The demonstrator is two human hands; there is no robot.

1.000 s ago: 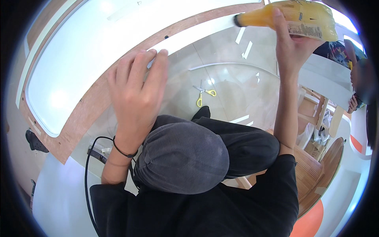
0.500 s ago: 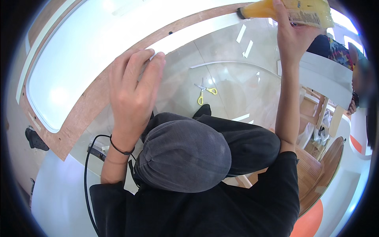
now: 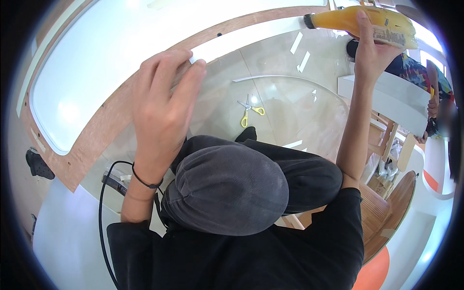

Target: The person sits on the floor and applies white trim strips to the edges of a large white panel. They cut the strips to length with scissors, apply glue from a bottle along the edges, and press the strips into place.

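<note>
My right hand (image 3: 374, 53) is wrapped around a squeeze bottle (image 3: 338, 20) of yellow liquid, held almost level. Its dark tip points left, over the far right end of a white strip (image 3: 251, 38). That strip runs along the edge of a large curved wooden panel (image 3: 116, 96) with a white face. At the strip's near end is my left hand (image 3: 164, 104), palm down, thumb and forefinger bent together around it at the panel's edge. The fingers partly hide what lies between them.
Yellow-handled scissors (image 3: 246, 113) lie spread on the tiled floor, with white offcuts (image 3: 303, 62) and a long thin curved strip (image 3: 270, 76) beyond. A round wooden piece (image 3: 398, 212) stands at the right. Another person (image 3: 420, 77) is at the far right. A black shoe (image 3: 39, 164) is at the left.
My right hand has shifted right and slightly down in the picture with the bottle. My left hand stays at the panel's edge. At the far right, the other person's hand has moved up.
</note>
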